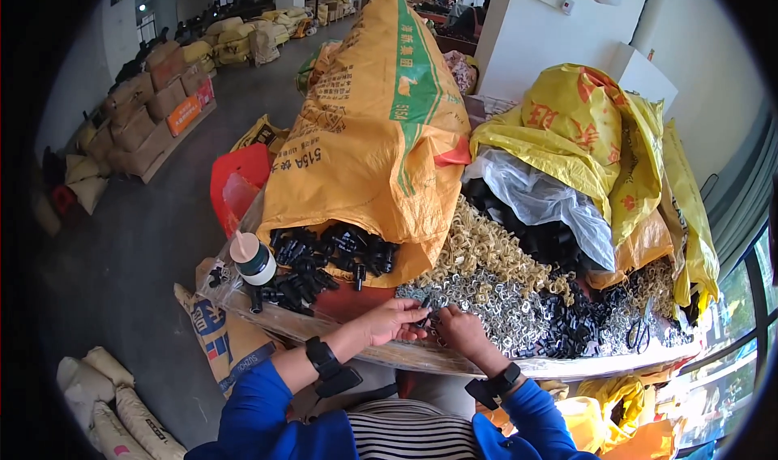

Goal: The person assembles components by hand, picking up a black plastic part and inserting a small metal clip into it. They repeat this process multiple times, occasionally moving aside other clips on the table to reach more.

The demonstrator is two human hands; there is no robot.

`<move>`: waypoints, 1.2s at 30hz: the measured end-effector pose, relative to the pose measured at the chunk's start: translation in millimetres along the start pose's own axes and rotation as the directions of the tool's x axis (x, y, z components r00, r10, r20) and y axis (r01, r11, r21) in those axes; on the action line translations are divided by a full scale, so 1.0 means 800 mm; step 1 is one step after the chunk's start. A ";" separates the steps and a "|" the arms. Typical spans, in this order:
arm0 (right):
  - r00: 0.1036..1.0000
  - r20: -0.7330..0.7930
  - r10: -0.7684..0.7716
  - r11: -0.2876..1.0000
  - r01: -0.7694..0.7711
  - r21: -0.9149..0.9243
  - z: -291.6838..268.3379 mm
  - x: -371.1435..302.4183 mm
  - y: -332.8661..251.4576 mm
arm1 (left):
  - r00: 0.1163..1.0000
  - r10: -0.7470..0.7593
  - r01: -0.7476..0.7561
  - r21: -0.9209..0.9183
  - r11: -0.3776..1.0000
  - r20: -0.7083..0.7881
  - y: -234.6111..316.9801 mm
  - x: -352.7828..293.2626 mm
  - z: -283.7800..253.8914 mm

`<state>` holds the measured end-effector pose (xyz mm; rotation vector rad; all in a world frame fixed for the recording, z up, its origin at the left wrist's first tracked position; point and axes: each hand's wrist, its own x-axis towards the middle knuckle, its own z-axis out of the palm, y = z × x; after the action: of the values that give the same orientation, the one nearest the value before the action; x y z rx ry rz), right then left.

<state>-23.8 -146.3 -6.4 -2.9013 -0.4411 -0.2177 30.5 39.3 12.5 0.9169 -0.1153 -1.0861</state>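
We have both hands low at about 6 o'clock in the view, meeting over the near edge of the surface (567, 368). Our left hand (395, 320) comes in from 7 o'clock and our right hand (459, 330) from 5 o'clock, and the fingertips touch around a small dark piece (426, 304) held between them. The fingers of both hands are pinched on it rather than loose; how exactly it sits in the grip is too small to tell.

The piece sits just at the near rim of a heap of small silvery metal clips (494, 298), which spreads away toward 3 o'clock. Beyond it, at 12 o'clock from the hands, lies a heap of pale brass-coloured clips (478, 245), and at 3 o'clock a heap of black plastic parts (571, 326). More black plastic parts (324, 257) spill from under a big orange sack (369, 128) at 10 o'clock, beside a small bottle with a pale cap (253, 257).

We judge the step in hand to be the joining of a metal clip to the dark piece, at the fitting stage. The next move would seem to call for a steady squeeze with both thumbs, the two parts kept aligned, and then a free spot nearby to drop the finished piece.
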 end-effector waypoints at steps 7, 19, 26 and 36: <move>0.999 -0.014 -0.047 0.998 0.048 0.039 -0.008 0.001 0.005 | 0.870 0.461 -0.248 0.964 0.099 0.176 -0.013 0.011 0.020; 0.999 -0.009 -0.046 0.996 0.046 0.071 -0.003 -0.011 0.012 | 0.850 0.460 -0.240 0.966 -0.096 0.257 -0.032 0.026 0.012; 0.972 -0.075 0.221 0.677 -0.097 0.729 -0.009 -0.013 0.008 | 0.727 0.679 -0.342 0.910 0.233 0.099 -0.033 0.027 0.032; 0.794 0.384 0.471 -0.241 -0.303 0.922 -0.014 0.001 0.003 | 0.744 0.666 -0.271 0.937 0.221 0.058 -0.027 0.038 0.026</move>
<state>-24.1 -150.6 4.5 -1.2286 0.3657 0.0786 19.9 -0.3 0.8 1.9375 -0.7283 -0.0966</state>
